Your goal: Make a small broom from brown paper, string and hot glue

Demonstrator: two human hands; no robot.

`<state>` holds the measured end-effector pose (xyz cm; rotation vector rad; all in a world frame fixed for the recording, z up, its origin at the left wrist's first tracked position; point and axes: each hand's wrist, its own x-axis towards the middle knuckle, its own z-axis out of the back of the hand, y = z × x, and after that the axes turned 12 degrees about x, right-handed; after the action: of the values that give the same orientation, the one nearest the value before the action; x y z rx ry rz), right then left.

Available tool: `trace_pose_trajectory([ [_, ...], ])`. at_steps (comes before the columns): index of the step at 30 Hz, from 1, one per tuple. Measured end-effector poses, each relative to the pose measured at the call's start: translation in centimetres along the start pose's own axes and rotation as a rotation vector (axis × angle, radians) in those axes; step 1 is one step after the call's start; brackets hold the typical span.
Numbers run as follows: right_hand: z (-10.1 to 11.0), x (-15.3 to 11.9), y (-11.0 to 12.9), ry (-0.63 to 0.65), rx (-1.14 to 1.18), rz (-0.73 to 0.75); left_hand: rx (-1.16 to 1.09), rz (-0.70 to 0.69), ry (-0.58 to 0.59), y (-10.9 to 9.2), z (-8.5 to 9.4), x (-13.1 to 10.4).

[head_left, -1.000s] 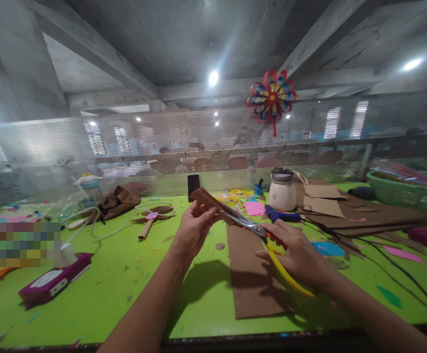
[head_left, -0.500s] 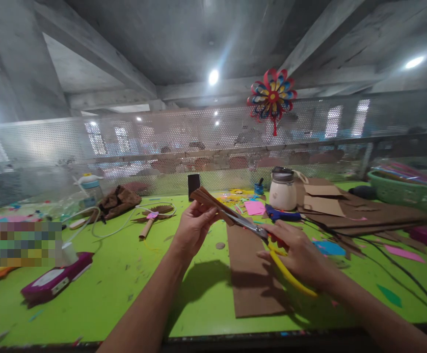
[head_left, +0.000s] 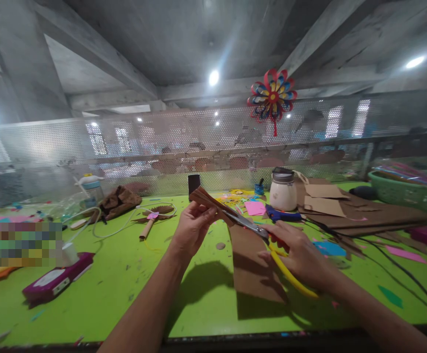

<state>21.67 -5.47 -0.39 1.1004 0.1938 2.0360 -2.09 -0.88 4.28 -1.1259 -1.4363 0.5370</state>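
Note:
My left hand (head_left: 195,226) pinches a folded stack of brown paper (head_left: 206,197) above the green table. My right hand (head_left: 295,250) is closed around the yellow and red handles of a pair of scissors (head_left: 248,224). The scissor blades point left and lie against the folded paper, close to my left fingertips. From beneath the blades a longer brown paper strip (head_left: 252,264) hangs down toward me, its near end lifted off the table and casting a shadow. Whether the strip joins the folded part is hidden behind the blades.
A cream jar (head_left: 283,190) and a blue glue gun (head_left: 281,214) stand beyond my right hand, beside brown paper sheets (head_left: 375,213). A purple power strip (head_left: 59,279) lies left. Further back are a phone (head_left: 194,183), a brown paper flower with a rolled stem (head_left: 147,228) and a green basket (head_left: 408,193).
The near end of the brown strip has risen off the table and curls upward. Both hands and the scissors have stayed almost in place.

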Motion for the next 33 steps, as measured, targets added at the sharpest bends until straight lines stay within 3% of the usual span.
trace_pose_trajectory([
  [15, 0.4, 0.2, 0.0, 0.102, 0.036, -0.053, -0.010, 0.026, 0.030, 1.0, 0.5, 0.4],
  [33, 0.2, 0.0, -0.5, 0.083, 0.030, -0.051, -0.003, 0.081, 0.022, 1.4, 0.6, 0.4],
])
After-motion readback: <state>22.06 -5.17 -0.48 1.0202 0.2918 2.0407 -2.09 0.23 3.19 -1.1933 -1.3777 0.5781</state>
